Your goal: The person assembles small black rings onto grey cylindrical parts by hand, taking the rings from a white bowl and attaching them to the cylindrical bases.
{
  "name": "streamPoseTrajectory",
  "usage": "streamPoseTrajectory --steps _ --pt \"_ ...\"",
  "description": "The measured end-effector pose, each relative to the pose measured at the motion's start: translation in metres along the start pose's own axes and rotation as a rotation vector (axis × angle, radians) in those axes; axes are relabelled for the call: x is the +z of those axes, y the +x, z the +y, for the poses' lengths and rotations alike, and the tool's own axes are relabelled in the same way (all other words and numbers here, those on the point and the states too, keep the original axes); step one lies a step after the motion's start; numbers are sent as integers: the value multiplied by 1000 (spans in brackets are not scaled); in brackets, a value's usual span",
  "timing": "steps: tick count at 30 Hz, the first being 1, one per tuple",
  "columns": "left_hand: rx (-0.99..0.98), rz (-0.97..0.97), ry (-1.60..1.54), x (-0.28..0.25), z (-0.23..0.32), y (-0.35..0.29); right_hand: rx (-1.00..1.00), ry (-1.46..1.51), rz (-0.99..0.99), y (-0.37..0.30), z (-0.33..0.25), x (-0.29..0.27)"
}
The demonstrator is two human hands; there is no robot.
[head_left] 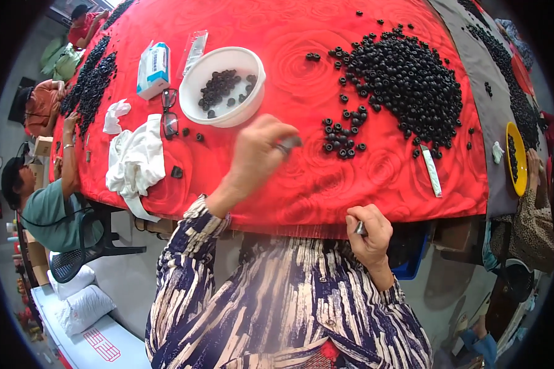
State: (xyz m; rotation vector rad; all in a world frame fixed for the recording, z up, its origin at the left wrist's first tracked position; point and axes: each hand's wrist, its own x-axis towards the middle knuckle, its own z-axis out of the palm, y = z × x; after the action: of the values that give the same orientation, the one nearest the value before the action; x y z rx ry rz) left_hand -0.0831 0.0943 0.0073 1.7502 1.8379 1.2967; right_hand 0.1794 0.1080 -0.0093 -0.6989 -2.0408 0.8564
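Note:
My left hand (pixel 258 154) is over the red tablecloth, between the white bowl and the small group of black rings. Its closed fingertips pinch a small dark piece (pixel 289 144), blurred by motion. At the table's near edge my right hand (pixel 370 237) is curled round a small grey tool (pixel 361 229), most of it hidden in the fist. The white plastic bowl (pixel 255 101) has several black rings lying in it. A few black rings (pixel 345 135) lie loose to the right of my left hand, beside a large heap of black rings (pixel 406 86).
Left of the bowl are a tissue box (pixel 154 71), eyeglasses (pixel 170 114), a white cloth (pixel 135 160) and a clear plastic packet (pixel 195 52). A white strip-shaped packet (pixel 431 172) lies below the heap. Other people sit around the table; a yellow bowl (pixel 516 160) stands far right.

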Motion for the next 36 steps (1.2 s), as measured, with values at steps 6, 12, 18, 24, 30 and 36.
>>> streamPoseTrajectory --steps 6,12,18,24,30,36 --pt "61 -117 28 52 6 8 -21 16 -12 -2 -2 4" --pt "91 -124 107 58 -2 9 29 11 -25 -8 -1 0" --pt "-118 -162 -326 31 39 -21 266 226 -107 -7 -9 -10" --pt "-299 -168 -715 31 59 -76 515 560 -148 -1 -19 -12" --pt "-417 -184 -838 33 72 -89 299 408 -222 7 -31 -15" --pt "-299 -167 -804 40 69 -95 294 318 -250 5 -32 -13"
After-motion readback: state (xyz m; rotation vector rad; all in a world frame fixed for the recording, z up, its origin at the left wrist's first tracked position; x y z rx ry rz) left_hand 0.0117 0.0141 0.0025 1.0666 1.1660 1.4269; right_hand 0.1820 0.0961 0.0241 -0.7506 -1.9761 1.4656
